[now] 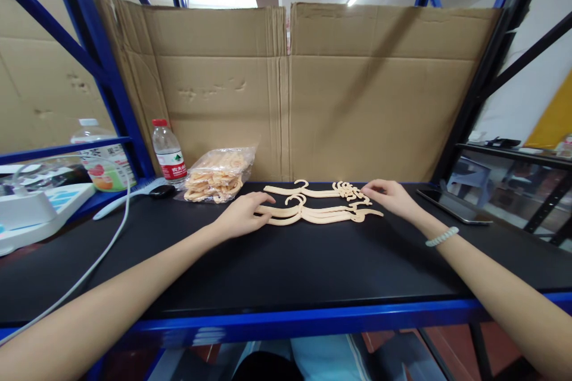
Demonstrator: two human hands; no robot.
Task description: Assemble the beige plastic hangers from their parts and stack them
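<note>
Several beige clothes hangers lie side by side on the black tabletop, with their hooks at the far side. My left hand is closed around their left ends, thumb on the near side and fingers on the far side. Behind them lies another beige hanger. A small heap of beige curved pieces covers its right end. My right hand is at the right edge of this heap, thumb and fingertips pinched together. Whatever may be between those fingertips is too small to make out.
A clear plastic bag of beige pieces stands at the back left, beside a red-capped water bottle. A phone or tablet lies at the right. A white cable crosses the left side. Cardboard walls the back.
</note>
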